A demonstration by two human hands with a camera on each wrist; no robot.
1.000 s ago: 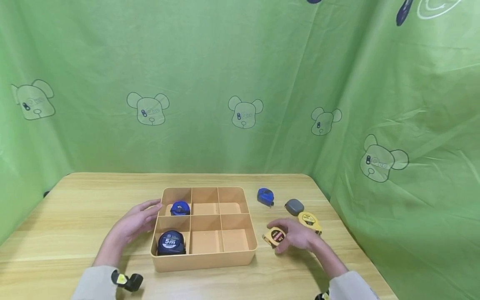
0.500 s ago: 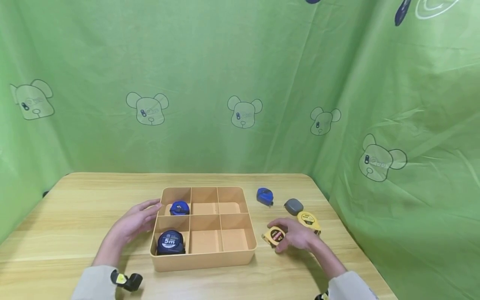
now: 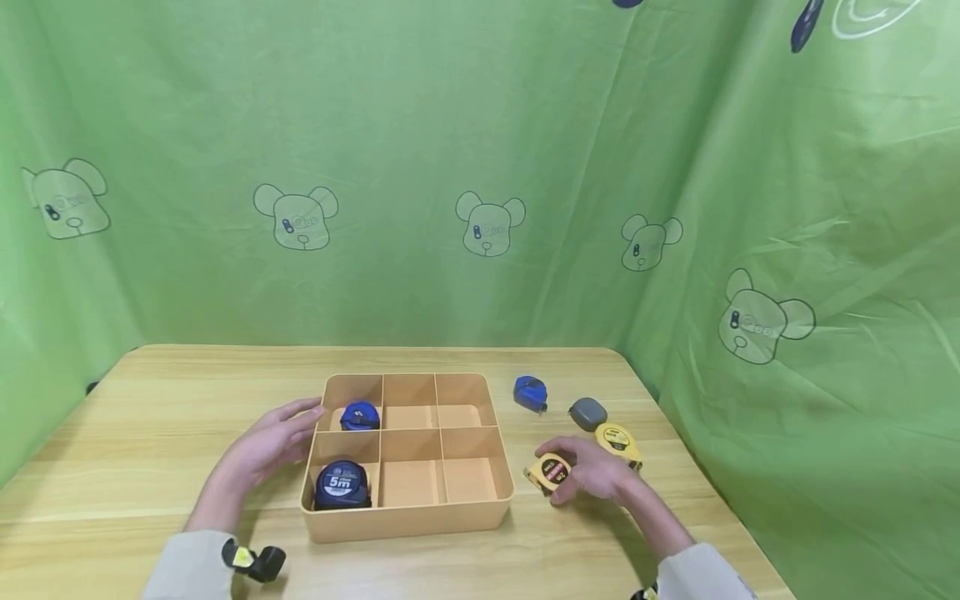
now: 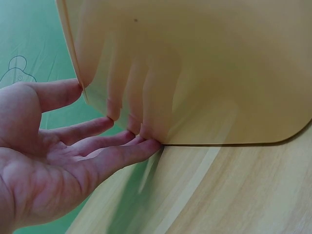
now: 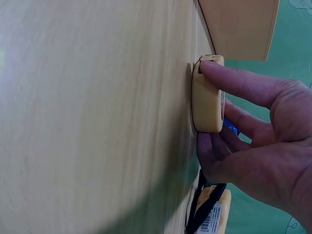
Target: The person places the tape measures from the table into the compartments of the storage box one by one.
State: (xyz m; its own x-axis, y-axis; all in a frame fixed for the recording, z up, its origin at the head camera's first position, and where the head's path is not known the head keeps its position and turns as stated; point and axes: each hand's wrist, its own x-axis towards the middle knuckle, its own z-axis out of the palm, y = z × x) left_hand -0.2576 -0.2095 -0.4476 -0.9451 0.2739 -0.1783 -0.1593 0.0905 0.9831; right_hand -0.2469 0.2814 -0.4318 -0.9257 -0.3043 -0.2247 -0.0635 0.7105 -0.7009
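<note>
Near the table's middle stands a tan six-compartment organizer box (image 3: 408, 523). A blue tape measure (image 3: 361, 416) sits in its back left compartment, and a dark blue 5m tape measure (image 3: 342, 485) in the front left one. My left hand (image 3: 273, 442) touches the box's left wall with its fingertips; in the left wrist view the fingers (image 4: 122, 155) are fairly straight against the wall. To the box's right, my right hand (image 3: 596, 469) pinches a small yellow 2m tape measure (image 3: 552, 472) between thumb and fingers. This tape measure (image 5: 207, 105) stays on or very close to the tabletop.
Right of the box, another blue tape measure (image 3: 530, 393) lies toward the back. A grey tape measure (image 3: 588, 413) and a larger yellow tape measure (image 3: 618, 442) lie behind my right hand. Green curtain (image 3: 397, 283) hangs along the table's back and right side.
</note>
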